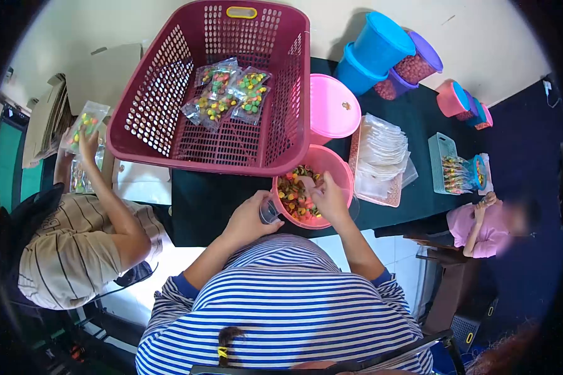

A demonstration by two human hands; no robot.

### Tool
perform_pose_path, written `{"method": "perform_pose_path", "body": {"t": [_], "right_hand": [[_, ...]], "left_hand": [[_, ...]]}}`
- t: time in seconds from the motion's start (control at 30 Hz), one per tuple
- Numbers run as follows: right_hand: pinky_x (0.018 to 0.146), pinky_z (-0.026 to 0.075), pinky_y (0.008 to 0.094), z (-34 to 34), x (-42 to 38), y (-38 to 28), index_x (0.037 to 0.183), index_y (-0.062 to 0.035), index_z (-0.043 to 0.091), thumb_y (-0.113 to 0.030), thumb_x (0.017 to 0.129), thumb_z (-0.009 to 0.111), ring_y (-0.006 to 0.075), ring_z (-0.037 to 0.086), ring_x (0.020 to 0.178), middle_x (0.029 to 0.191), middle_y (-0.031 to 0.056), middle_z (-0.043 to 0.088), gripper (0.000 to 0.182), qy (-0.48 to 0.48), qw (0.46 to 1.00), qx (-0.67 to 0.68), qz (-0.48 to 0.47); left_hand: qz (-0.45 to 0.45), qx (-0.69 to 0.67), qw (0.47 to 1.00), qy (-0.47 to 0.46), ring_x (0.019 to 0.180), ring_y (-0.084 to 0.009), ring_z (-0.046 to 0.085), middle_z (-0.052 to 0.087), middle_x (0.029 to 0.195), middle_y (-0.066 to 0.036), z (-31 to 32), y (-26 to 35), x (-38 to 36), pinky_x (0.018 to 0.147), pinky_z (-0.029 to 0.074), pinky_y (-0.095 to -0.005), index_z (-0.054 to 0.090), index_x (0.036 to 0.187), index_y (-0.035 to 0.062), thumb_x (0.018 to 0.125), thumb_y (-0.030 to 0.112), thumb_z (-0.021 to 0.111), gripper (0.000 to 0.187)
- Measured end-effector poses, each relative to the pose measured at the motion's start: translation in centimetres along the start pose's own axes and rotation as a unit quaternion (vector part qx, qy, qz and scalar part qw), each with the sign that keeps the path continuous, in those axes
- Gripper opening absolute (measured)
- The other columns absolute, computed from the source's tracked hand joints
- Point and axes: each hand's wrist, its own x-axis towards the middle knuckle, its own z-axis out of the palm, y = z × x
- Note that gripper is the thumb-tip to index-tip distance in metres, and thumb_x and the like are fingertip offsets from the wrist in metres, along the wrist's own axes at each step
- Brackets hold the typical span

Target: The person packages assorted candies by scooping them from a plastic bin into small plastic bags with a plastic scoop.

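A pink bucket (346,172) full of small colourful candies (299,194) stands at the table's front edge, right before me. My left hand (247,219) is closed around a small clear plastic cup (269,211) at the bucket's left rim. Over the candies, my right hand (329,199) is closed on a pale pink scoop (306,182), whose lower end is among the candies. Beyond the bucket is a large maroon basket (213,164), with several filled clear candy packets (219,106) lying inside.
A pink lidded tub (334,106) and a tray of clear plastic bags (381,147) stand beyond and right of the bucket. Blue tubs (381,44) are stacked behind. A co-worker at left holds a candy packet (84,128); another person (481,228) sits at right.
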Motion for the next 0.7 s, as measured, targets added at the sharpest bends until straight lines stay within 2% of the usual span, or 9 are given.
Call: {"method": "perform_pose_path", "body": {"t": [0.07,0.13,0.17,0.2,0.27,0.3,0.4,0.53,0.7], "right_hand": [[0.074,0.053,0.0402,0.9,0.9,2.4,0.107,-0.0006,0.051,-0.007,0.081,0.066,0.0368,0.068,0.085,0.089,0.0186,0.066,0.031,0.003,1.000,-0.014,-0.019],[0.074,0.053,0.0388,1.4,1.3,3.3,0.107,-0.0002,0.051,-0.007,0.081,0.065,0.0368,0.068,0.085,0.095,0.0205,0.066,0.031,-0.039,0.994,-0.017,-0.099],[0.072,0.054,0.0358,1.2,1.5,3.9,0.108,-0.0001,0.051,-0.003,0.082,0.063,0.0307,0.069,0.087,0.100,0.0184,0.066,0.029,-0.052,0.992,-0.042,-0.105],[0.072,0.054,0.0358,0.8,1.6,3.8,0.108,-0.0001,0.051,-0.003,0.082,0.063,0.0307,0.069,0.087,0.100,0.0184,0.066,0.029,-0.055,0.992,-0.040,-0.105],[0.072,0.057,0.0330,-0.5,1.6,3.7,0.107,-0.0009,0.051,0.001,0.083,0.060,0.0250,0.069,0.089,0.099,0.0150,0.066,0.026,-0.129,0.990,0.053,0.001],[0.074,0.059,0.0325,-1.0,1.4,3.6,0.105,-0.0033,0.050,0.003,0.086,0.057,0.0222,0.069,0.090,0.098,0.0136,0.065,0.022,-0.153,0.965,0.205,0.055],[0.073,0.061,0.0340,-2.6,1.0,3.5,0.107,-0.0042,0.048,0.004,0.086,0.057,0.0253,0.070,0.089,0.098,0.0144,0.064,0.025,-0.195,0.920,0.320,0.116],[0.074,0.062,0.0361,-4.7,1.6,4.3,0.107,-0.0057,0.046,0.001,0.089,0.058,0.0271,0.069,0.094,0.104,0.0159,0.059,0.023,-0.215,0.901,0.348,0.144],[0.075,0.063,0.0389,-7.8,2.3,4.4,0.108,-0.0062,0.044,-0.001,0.094,0.054,0.0286,0.067,0.095,0.110,0.0167,0.055,0.018,-0.170,0.913,0.363,0.077]], "left_hand": [[0.009,0.003,1.000,0.010,0.099,-0.0294,0.066,0.065,0.103,-0.015,0.5,0.1,0.1,0.089,0.050,-0.0376,0.051,0.122,0.0052,0.067,0.029,0.086,0.069],[0.039,-0.003,0.999,0.028,0.108,-0.0331,0.063,0.063,0.116,-0.019,1.0,0.4,0.2,0.094,0.049,-0.0397,0.050,0.125,0.0020,0.069,0.027,0.084,0.070],[0.036,-0.002,0.999,0.029,0.108,-0.0331,0.063,0.063,0.116,-0.019,1.0,0.7,0.2,0.094,0.049,-0.0397,0.050,0.125,0.0020,0.069,0.027,0.084,0.070],[0.021,-0.023,0.999,0.016,0.108,-0.0326,0.063,0.063,0.115,-0.020,0.9,1.1,0.1,0.094,0.049,-0.0392,0.049,0.125,0.0014,0.069,0.026,0.084,0.071],[0.000,-0.045,0.999,0.006,0.108,-0.0322,0.063,0.063,0.115,-0.020,1.1,1.5,0.2,0.094,0.049,-0.0387,0.049,0.125,0.0008,0.069,0.026,0.084,0.071],[0.001,-0.055,0.998,0.007,0.109,-0.0318,0.063,0.063,0.115,-0.020,1.3,1.4,0.2,0.094,0.049,-0.0382,0.048,0.125,0.0008,0.069,0.026,0.085,0.072],[0.000,-0.058,0.998,0.023,0.110,-0.0317,0.063,0.063,0.116,-0.020,1.7,2.1,0.5,0.094,0.049,-0.0378,0.048,0.126,0.0011,0.069,0.026,0.085,0.072],[-0.019,-0.030,0.998,0.054,0.110,-0.0300,0.063,0.064,0.116,-0.018,2.0,4.1,0.5,0.095,0.047,-0.0390,0.048,0.125,0.0011,0.068,0.027,0.084,0.072],[-0.067,-0.018,0.992,0.104,0.112,-0.0317,0.062,0.063,0.118,-0.019,3.2,4.7,0.3,0.097,0.047,-0.0395,0.048,0.126,0.0012,0.068,0.030,0.084,0.074]]}}
